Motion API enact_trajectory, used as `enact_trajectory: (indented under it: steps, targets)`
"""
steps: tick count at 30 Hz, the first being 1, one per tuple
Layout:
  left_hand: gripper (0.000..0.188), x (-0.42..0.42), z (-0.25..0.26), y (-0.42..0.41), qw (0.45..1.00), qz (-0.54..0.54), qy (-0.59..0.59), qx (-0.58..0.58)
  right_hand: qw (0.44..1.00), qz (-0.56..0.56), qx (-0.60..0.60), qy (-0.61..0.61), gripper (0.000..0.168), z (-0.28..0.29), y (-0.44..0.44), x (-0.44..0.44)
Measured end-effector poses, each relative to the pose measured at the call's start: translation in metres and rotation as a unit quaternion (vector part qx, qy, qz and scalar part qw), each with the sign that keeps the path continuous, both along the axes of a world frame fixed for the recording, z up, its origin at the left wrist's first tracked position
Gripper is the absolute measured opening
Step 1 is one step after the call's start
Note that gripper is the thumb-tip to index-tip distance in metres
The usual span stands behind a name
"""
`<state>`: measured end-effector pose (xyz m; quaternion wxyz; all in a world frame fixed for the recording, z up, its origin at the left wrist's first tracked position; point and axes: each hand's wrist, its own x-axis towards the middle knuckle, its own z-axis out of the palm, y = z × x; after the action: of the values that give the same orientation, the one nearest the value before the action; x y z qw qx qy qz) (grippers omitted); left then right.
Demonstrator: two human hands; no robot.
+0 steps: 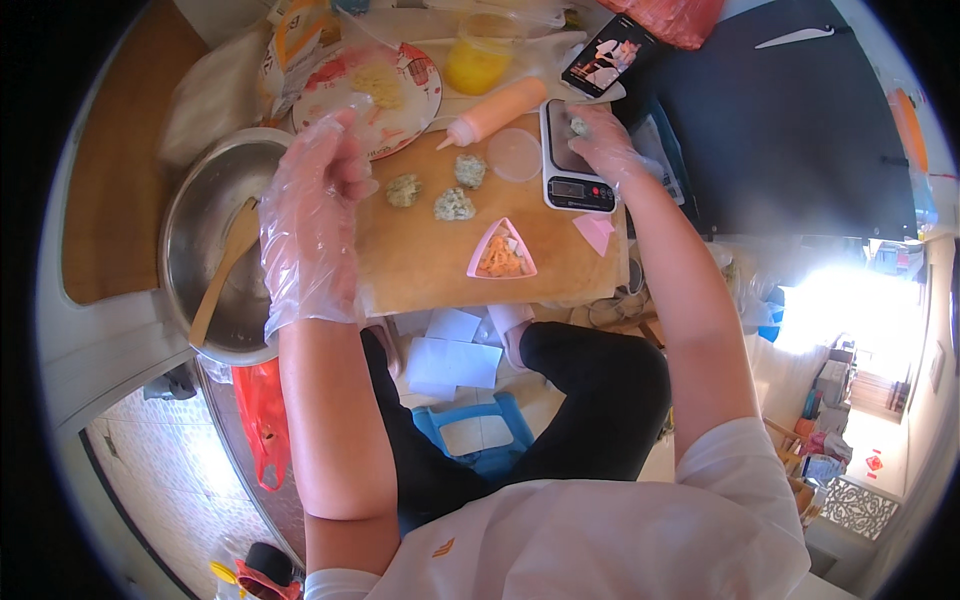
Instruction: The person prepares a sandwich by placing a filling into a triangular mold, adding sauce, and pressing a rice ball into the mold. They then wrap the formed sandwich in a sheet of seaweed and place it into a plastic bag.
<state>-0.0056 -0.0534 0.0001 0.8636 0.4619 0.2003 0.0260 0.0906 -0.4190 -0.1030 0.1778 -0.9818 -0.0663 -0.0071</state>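
My right hand (604,142), in a clear plastic glove, reaches over the digital kitchen scale (574,191). At its fingertips, above the dark weighing plate, is a small pale lump flecked with green (578,126). My left hand (319,202), gloved too, hovers between the steel bowl and the board with loosely bent fingers; nothing shows in it. On the wooden board (412,262) sit two green-flecked lumps (454,204) and a browner lump (404,190). Closer to me stands a pink triangular mould (502,251) filled with orange shreds and pale pieces. A pink triangular piece (595,232) lies by the scale.
A wooden spatula (225,274) leans in the steel bowl (176,247) at left. Behind the board are a patterned plate (420,105) with pale yellow shreds, an orange squeeze bottle (499,111), a tub of yellow contents (478,67) and a phone (609,56). A clear round lid (514,154) lies beside the scale.
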Motion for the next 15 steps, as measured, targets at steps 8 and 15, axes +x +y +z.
enact_trajectory:
  steps: [8, 15]
  targets:
    - [0.028, 0.005, -0.001, -0.008, 1.0, -0.01, 0.006, -0.002, 0.793, -0.254, 0.552, 0.043, 0.033, 0.0, -0.018, -0.004]
    - [0.027, 0.006, -0.003, -0.01, 1.0, -0.012, 0.014, -0.008, 0.924, -0.192, 0.291, 0.158, 0.039, 0.021, -0.026, -0.099]
